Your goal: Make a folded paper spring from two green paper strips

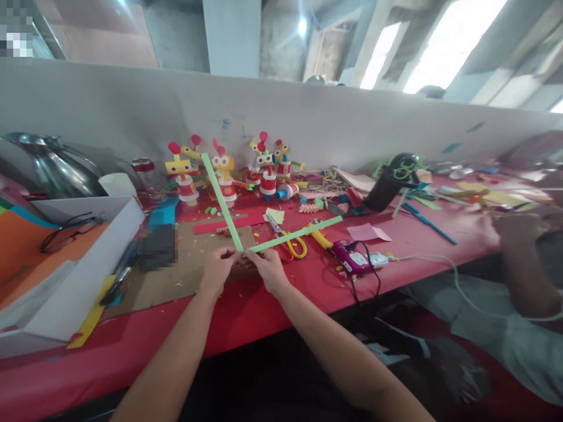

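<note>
With left hand and right hand, pinched two green paper strips at their near ends, with fingertips closed and almost meeting. Held them over the card, with the left strip slanting up and away and the right strip reaching lower across to the right. Could not tell joined ends from merely overlapping ones beneath the fingers. Risked a skewed corner there, through a loosened pinch or an uneven push; risked a crease, too, through tugging such thin paper. Had the scissors lying open-handled below the right strip, so might have snagged or bent it on them by dipping carelessly. Saw figures standing beyond, close behind the left strip's far tip in this view; by swinging that tip or reaching forward, could have knocked one over
</note>
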A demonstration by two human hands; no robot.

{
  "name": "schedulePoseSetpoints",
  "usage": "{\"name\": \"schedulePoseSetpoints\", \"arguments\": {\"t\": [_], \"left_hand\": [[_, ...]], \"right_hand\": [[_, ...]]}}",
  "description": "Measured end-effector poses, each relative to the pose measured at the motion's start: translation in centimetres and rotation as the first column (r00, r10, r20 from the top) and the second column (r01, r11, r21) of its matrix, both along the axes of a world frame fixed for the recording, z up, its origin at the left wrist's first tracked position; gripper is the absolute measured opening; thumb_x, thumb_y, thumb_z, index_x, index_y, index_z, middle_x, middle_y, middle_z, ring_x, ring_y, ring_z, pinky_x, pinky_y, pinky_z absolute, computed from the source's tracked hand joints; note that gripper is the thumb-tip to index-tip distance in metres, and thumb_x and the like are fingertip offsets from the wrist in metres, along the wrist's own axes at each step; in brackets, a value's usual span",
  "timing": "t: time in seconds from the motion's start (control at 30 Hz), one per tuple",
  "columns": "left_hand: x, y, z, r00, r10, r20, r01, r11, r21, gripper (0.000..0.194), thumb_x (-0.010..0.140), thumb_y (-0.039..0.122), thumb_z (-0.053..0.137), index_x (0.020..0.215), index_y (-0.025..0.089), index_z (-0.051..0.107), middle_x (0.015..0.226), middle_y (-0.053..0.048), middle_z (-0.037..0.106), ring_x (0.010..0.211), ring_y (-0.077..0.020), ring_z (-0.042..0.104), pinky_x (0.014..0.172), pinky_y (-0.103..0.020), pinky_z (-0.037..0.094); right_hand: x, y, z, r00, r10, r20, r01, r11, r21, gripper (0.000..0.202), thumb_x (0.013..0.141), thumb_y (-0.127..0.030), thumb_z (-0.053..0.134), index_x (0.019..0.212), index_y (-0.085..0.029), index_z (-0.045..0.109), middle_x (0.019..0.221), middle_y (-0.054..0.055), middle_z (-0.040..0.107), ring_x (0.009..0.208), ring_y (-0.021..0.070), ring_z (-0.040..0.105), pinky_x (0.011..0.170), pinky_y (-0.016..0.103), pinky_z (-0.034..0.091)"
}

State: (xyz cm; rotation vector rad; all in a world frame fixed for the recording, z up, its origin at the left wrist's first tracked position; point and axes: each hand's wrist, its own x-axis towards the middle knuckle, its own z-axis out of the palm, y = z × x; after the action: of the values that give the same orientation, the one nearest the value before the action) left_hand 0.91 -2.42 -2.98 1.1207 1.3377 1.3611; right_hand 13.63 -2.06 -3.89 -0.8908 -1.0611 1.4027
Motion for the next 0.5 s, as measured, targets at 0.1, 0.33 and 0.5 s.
{"name": "schedulePoseSetpoints", "arguments": {"t": [0.1,0.33,0.5], "left_hand": [[0.05,0.03,-0.20,0.995,-0.039,0.088,0.038,0.999,0.017,0.029,0.056,0.038,0.077,0.073,0.016,0.070,0.065,-0.001,0.066,0.060,-0.0136,0.056,0.062,-0.025,0.042],[0.13,-0.17,0.17,0.969,-0.137,0.206,0.146,0.989,-0.029,0.033,0.057,0.036,0.078,0.080,0.014,0.070,0.066,-0.003,0.068,0.060,-0.0140,0.059,0.063,-0.026,0.045],[0.19,-0.40,0.49,0.962,-0.132,0.240,0.143,0.989,-0.029,0.028,0.056,0.032,0.080,0.076,0.016,0.070,0.066,-0.002,0.068,0.062,-0.0135,0.060,0.062,-0.024,0.046]], "right_hand": [[-0.04,0.08,-0.06,0.999,-0.044,0.027,0.044,0.999,0.016,0.028,0.069,-0.042,0.069,0.070,-0.014,0.070,0.057,0.002,0.067,0.050,0.0144,0.059,0.053,0.026,0.048],[-0.01,-0.05,-0.10,0.997,-0.059,0.039,0.058,0.998,0.027,0.027,0.068,-0.042,0.069,0.071,-0.015,0.069,0.058,0.003,0.068,0.049,0.0158,0.061,0.048,0.025,0.048],[0.00,-0.13,-0.04,0.996,-0.084,0.035,0.084,0.996,0.015,0.026,0.066,-0.039,0.071,0.074,-0.014,0.067,0.062,0.003,0.068,0.049,0.0146,0.061,0.044,0.022,0.047]]}}
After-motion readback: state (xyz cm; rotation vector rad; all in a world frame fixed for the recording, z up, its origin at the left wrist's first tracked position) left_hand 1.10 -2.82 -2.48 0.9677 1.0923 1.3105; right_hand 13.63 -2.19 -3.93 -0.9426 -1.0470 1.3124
